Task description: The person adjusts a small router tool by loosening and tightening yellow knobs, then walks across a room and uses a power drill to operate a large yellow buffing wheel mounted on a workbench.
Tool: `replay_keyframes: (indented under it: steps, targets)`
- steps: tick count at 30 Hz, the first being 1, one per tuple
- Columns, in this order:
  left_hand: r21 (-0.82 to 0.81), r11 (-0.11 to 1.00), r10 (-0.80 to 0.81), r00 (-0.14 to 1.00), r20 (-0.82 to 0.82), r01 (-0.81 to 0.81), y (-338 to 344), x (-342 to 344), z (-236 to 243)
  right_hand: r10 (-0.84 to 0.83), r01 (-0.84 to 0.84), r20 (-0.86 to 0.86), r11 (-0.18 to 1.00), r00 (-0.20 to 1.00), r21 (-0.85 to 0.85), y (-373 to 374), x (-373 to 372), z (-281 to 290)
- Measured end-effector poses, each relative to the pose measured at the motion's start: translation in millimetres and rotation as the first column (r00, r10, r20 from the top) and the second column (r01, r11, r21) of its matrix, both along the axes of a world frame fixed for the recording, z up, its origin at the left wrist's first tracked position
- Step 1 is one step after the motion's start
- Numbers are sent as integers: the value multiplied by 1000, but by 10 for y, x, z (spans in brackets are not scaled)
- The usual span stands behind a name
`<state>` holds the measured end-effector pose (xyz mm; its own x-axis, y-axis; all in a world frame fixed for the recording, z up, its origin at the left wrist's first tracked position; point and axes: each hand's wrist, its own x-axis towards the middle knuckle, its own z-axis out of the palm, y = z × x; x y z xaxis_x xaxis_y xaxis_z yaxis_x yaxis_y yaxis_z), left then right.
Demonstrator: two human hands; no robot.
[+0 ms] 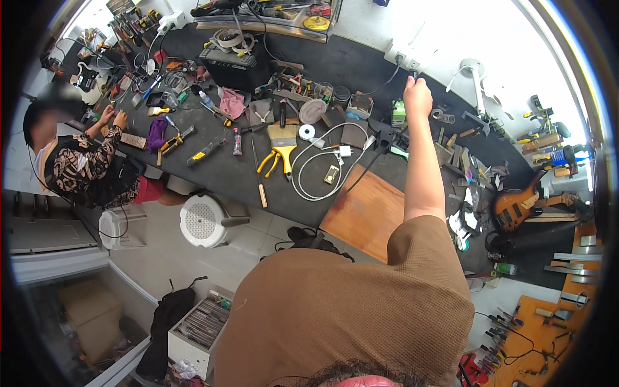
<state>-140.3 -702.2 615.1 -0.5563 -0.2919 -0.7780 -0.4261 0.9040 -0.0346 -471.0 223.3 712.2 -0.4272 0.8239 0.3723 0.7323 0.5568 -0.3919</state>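
Observation:
My right hand (418, 98) reaches far forward over the dark workbench (225, 184), its fingers closed just below a white wall socket (412, 63). A small dark tip shows at the fingers; what they hold is mostly hidden. One black plug (399, 59) sits in that socket, its cord running down to the left. Below my forearm lie a dark tool with a black cord (385, 137) and a green box (398, 113). My left hand is out of sight. A coiled white cable (294, 178), yellow-handled pliers (278, 161) and a paintbrush (282, 134) lie mid-bench.
A wooden board (364, 209) covers the bench's front edge. A co-worker (80, 155) sits at the left end, both hands over the bench. A white stool (202, 221) stands on the floor. At right are a white lamp (476, 90) and an electric guitar (516, 203).

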Motion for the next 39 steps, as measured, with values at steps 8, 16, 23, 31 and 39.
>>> replay_keyframes:
  steps: [8,16,23,31,39]
  targets:
    - [-96,995,-39,999,-10,38,-351,108,-148,30,-36,99,998,995,60,15,-36,181]
    - [-154,984,-101,994,-50,92,-805,41,-397,-16,8,204,999,979,38,-50,-92,424]
    - [-128,991,-21,1000,16,23,-1071,52,-447,51,-99,485,992,873,74,99,-350,272]
    - [-2,993,114,993,-25,-114,-407,-283,-114,196,-443,554,823,809,355,1865,-162,-114]
    - [83,823,567,806,-169,-562,-27,688,-625,227,-554,658,758,718,344,1623,-703,188]
